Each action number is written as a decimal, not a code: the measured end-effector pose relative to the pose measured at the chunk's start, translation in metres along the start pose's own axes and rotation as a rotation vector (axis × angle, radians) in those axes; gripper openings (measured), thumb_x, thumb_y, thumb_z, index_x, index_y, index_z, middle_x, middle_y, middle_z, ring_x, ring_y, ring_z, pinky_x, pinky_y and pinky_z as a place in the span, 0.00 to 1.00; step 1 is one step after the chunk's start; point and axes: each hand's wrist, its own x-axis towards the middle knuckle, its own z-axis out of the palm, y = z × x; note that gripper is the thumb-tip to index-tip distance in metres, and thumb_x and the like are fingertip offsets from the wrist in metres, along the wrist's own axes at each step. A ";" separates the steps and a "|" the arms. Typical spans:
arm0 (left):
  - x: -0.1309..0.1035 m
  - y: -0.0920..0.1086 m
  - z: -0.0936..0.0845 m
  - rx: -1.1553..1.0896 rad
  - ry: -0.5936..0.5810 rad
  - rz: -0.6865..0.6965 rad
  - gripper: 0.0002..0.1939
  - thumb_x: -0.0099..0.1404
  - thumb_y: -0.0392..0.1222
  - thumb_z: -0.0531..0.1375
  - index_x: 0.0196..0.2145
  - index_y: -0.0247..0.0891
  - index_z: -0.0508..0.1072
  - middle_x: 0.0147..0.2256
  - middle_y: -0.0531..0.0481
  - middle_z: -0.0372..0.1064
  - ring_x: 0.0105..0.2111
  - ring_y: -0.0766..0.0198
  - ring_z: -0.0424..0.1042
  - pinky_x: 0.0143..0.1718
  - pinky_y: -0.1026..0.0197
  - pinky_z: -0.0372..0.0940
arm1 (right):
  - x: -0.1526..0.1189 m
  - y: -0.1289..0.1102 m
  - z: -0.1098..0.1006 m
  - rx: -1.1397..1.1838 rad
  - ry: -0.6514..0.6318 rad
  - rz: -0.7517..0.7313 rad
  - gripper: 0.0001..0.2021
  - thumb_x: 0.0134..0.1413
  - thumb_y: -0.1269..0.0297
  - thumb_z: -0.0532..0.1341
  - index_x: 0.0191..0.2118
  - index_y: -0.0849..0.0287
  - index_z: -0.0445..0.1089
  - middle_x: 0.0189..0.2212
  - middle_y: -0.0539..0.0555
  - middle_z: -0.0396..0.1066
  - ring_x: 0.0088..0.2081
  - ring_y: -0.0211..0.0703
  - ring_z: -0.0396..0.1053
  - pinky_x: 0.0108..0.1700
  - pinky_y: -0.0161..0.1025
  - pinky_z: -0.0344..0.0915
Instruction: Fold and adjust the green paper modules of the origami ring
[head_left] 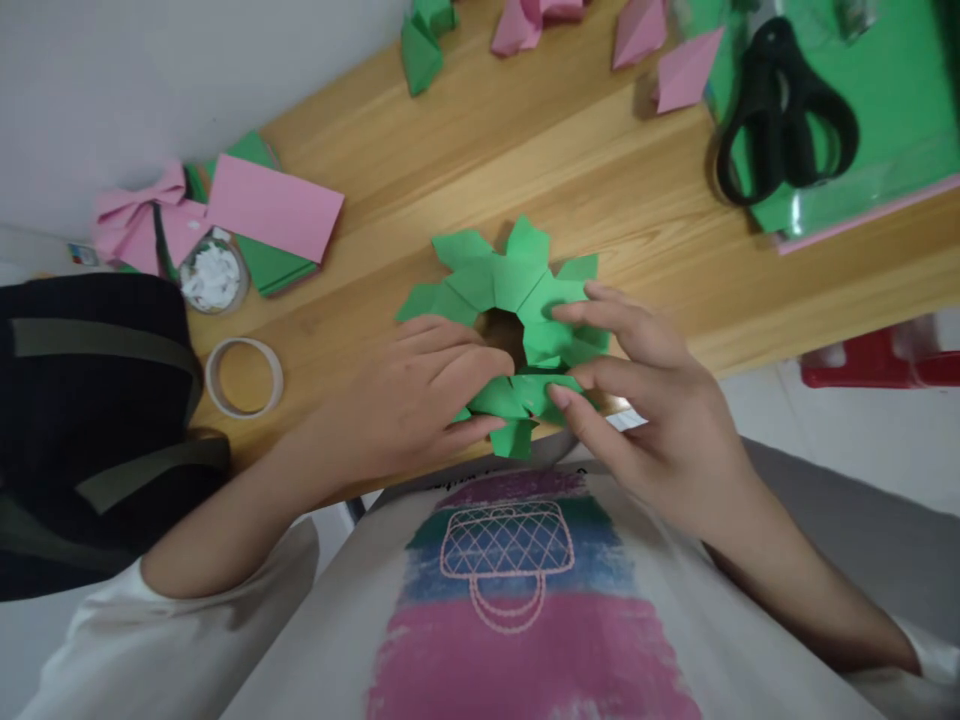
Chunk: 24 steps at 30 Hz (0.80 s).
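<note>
A ring of folded green paper [517,280] with pointed petals around an open centre lies at the near edge of the wooden table. My left hand [420,385] grips its lower left side, with fingers over the top and the thumb at the near edge. My right hand [652,400] pinches a lower right segment between thumb and index finger, while its other fingers rest on the right petals. Part of the ring's left side is hidden under my left hand.
Black scissors [784,120] lie on green sheets at the upper right. Pink folded pieces [686,72] and a green one [424,55] sit along the back. At left are a tape roll [277,375], a jar of white bits [214,278], pink paper [274,208] and a black bag [90,420].
</note>
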 end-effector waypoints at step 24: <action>0.002 -0.002 -0.003 0.164 0.031 0.206 0.09 0.75 0.46 0.56 0.41 0.38 0.70 0.39 0.50 0.79 0.41 0.59 0.77 0.45 0.55 0.70 | -0.003 0.015 0.003 0.097 -0.076 -0.143 0.02 0.55 0.70 0.61 0.35 0.59 0.71 0.56 0.66 0.68 0.61 0.58 0.65 0.60 0.58 0.64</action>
